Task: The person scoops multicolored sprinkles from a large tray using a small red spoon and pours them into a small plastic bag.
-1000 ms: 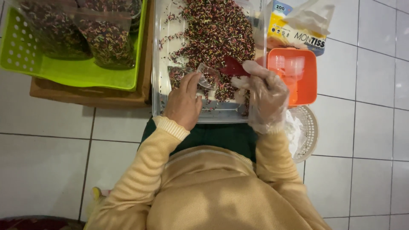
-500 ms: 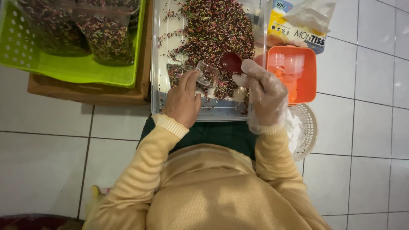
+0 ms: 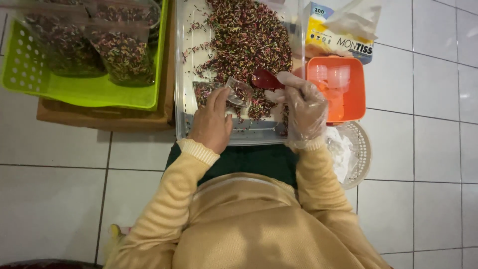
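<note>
A clear plastic bin (image 3: pixel 185 74) holds a heap of multicoloured sprinkles (image 3: pixel 246 35). My left hand (image 3: pixel 211 122) holds a small clear plastic bag (image 3: pixel 234 92) open inside the bin, with some sprinkles in it. My right hand (image 3: pixel 301 109) wears a thin clear glove and grips a red spoon (image 3: pixel 265 79), whose bowl sits just at the bag's right edge, above the sprinkles.
A green basket (image 3: pixel 74 89) with filled bags of sprinkles (image 3: pixel 119 50) stands at the left on a brown tray (image 3: pixel 99 119). An orange container (image 3: pixel 338 84), a yellow tissue box (image 3: pixel 338 30) and a white round basket (image 3: pixel 356 154) lie to the right on the white tiled floor.
The red spoon has shifted slightly left and down toward the bag's mouth. My left hand has kept the bag in about the same place.
</note>
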